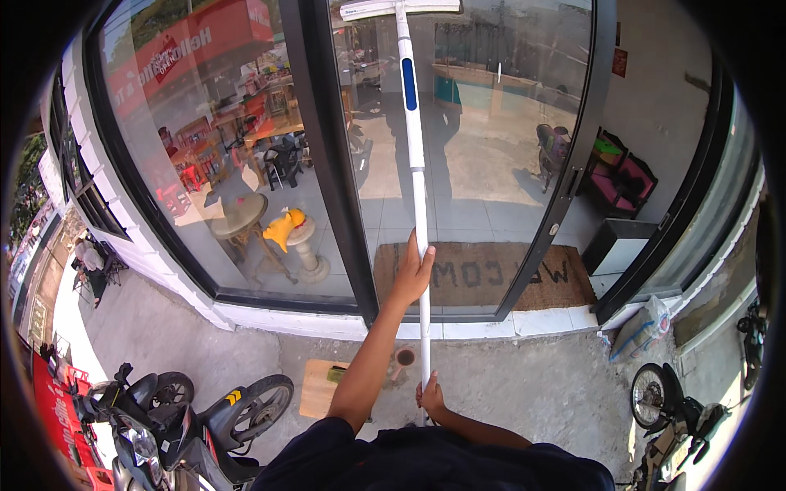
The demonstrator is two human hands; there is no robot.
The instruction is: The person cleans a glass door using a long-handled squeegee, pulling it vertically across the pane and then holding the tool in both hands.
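Long white pole, one: I have it raised ahead, left hand closed around it, right hand wrapped around it lower down. Wiper head: far above the left hand, at the glass door; whether touching, I cannot tell. Just beyond the right hand: cup of dark liquid. Left of it: wooden board; farther, motorcycle. Well right: second motorcycle, pale sack. Underneath: rough grey concrete. Beyond the left hand: tiled sill, brown doormat.
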